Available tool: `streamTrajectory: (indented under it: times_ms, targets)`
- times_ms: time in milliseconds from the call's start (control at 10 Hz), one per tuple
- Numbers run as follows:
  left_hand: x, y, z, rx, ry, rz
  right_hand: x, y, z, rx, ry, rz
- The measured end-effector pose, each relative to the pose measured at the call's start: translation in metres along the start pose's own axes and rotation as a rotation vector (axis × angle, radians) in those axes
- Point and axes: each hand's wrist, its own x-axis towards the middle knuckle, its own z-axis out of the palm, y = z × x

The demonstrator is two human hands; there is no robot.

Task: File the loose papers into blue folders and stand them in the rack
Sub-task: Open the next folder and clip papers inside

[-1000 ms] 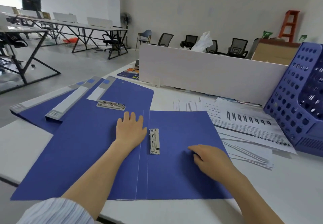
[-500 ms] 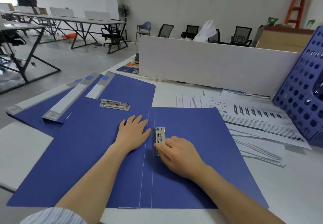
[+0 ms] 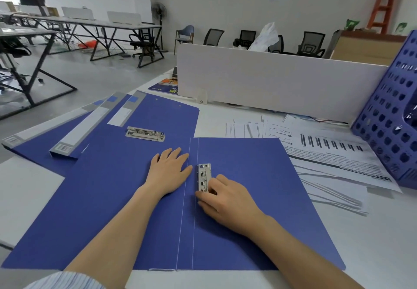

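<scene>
White worktop [image 3: 372,243], blue folder [image 3: 259,187] open flat; my L grip [image 3: 169,171] spread on it, R grip [image 3: 225,203] pinching metal clip [image 3: 203,173].

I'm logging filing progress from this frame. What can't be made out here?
Head view, the only one:
- Clip: its lower end is covered by the right hand. Whether the fingers pinch it or only touch it is hidden.
- Rack: cut off by the right edge, so its inside is mostly out of frame.
- Papers: the print is too small and blurred to read.
</scene>
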Motion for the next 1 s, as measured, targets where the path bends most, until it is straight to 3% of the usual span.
streamTrajectory:
  times_ms: [300, 700, 800, 900, 1000]
  targets:
    - [-0.003, 0.000, -0.001, -0.016, -0.001, 0.002, 0.003, 0.005, -0.002, 0.008, -0.056, -0.072]
    - [-0.004, 0.000, 0.000, -0.038, 0.010, 0.009, 0.003, 0.008, -0.008, -0.043, 0.145, -0.036]
    - [-0.003, 0.001, 0.000, -0.037, 0.012, 0.009, 0.014, 0.008, -0.002, -0.084, 0.135, 0.037]
    - [-0.004, 0.000, 0.000, -0.021, 0.008, 0.014, 0.041, 0.012, -0.004, -0.074, 0.111, 0.316]
    - [-0.004, 0.000, 0.000, 0.002, 0.004, 0.027, 0.065, 0.026, -0.002, 0.179, -0.164, 0.610]
